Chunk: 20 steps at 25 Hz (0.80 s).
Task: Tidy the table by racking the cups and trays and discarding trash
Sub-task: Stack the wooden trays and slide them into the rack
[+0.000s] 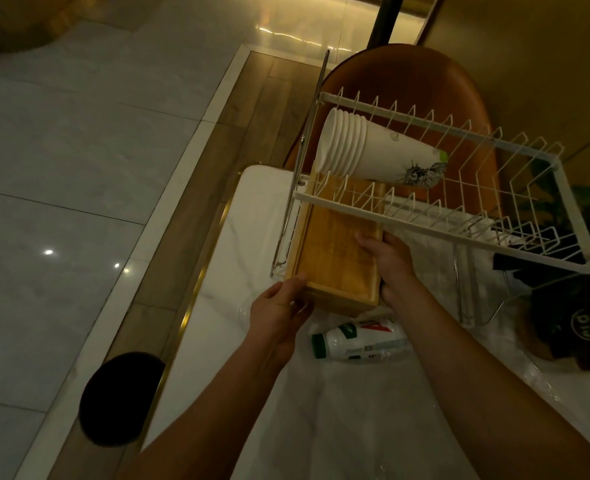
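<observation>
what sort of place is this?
Probably a café or restaurant dining area, not certain: a marble-look table, a padded brown chair, glossy tiled floor, and stacked paper cups in a dish rack.

Both arms outstretched — left grip (279, 306) and right grip (390, 268) clasping, thumbs uppermost.
</observation>
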Motion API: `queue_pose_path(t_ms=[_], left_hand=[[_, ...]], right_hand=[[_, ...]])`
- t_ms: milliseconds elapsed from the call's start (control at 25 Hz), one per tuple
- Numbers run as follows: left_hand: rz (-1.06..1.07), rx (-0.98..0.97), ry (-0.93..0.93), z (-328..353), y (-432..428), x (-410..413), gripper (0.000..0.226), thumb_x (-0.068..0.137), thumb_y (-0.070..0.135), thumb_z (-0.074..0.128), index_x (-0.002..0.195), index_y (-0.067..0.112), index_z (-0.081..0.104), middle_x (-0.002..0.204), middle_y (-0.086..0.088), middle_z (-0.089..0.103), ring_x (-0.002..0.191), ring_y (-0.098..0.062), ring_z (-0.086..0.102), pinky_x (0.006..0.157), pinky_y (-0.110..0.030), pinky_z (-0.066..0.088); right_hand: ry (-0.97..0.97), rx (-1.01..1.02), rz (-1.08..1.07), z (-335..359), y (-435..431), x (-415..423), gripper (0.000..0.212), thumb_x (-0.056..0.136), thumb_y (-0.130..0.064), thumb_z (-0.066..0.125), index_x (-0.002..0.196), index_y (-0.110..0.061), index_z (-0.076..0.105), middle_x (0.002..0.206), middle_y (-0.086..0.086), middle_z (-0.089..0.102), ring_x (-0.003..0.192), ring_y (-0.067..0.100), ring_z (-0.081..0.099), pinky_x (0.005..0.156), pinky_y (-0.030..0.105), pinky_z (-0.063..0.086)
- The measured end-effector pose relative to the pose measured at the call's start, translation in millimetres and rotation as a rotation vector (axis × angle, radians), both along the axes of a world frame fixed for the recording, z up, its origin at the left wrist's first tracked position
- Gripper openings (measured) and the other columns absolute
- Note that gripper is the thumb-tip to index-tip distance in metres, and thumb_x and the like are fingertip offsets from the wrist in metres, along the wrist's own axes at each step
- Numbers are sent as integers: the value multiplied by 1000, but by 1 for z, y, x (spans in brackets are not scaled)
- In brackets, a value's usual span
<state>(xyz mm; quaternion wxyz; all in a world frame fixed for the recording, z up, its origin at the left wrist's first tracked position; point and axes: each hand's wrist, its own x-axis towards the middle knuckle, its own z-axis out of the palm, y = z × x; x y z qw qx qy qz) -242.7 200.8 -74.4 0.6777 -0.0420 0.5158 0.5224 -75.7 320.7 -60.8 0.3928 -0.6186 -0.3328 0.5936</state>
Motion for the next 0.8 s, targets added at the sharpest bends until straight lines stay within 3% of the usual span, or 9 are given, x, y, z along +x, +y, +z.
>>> queue_pose_path(t_ms=[120,280,360,520,640,800], left_hand=[[4,7,8,0,1,1,47,79,23,78,120,12,57,124,-16,60,110,-38,63,78,-42,62],[-28,-1,-30,2,1,0,65,78,29,79,132,12,47,129,-16,55,115,-38,58,92,-48,56],[-59,16,-73,3,1,0,62,74,34,80,125,18,48,126,-14,55,117,-38,55,100,-51,51],[-67,-2,-51,6,6,0,48,84,26,74,123,13,49,122,-16,55,111,-38,58,90,-47,56],[-70,4,-63,6,6,-3,37,85,24,73,113,13,53,123,-18,55,111,-39,58,92,-48,55],[-58,-2,-48,5,9,-10,51,86,24,74,127,12,46,125,-17,54,113,-40,58,99,-53,52]], right_hand=[[9,27,-15,1,-6,6,31,80,-34,76,109,-25,70,107,1,75,98,23,72,81,45,59],[-50,-22,55,-4,-19,8,44,82,-39,74,121,-25,61,119,4,69,105,25,67,90,49,55],[-30,-47,56,-6,-23,7,50,83,-39,73,127,-24,56,121,4,67,105,25,66,90,48,55],[-32,-25,34,-3,-23,4,45,83,-36,74,123,-25,58,119,3,67,105,25,66,86,46,56],[-47,14,41,-2,-22,1,40,82,-36,75,119,-27,62,117,2,69,102,22,68,79,41,58],[-82,46,45,-3,-20,-7,51,82,-34,75,128,-23,59,119,1,68,103,22,67,81,42,58]])
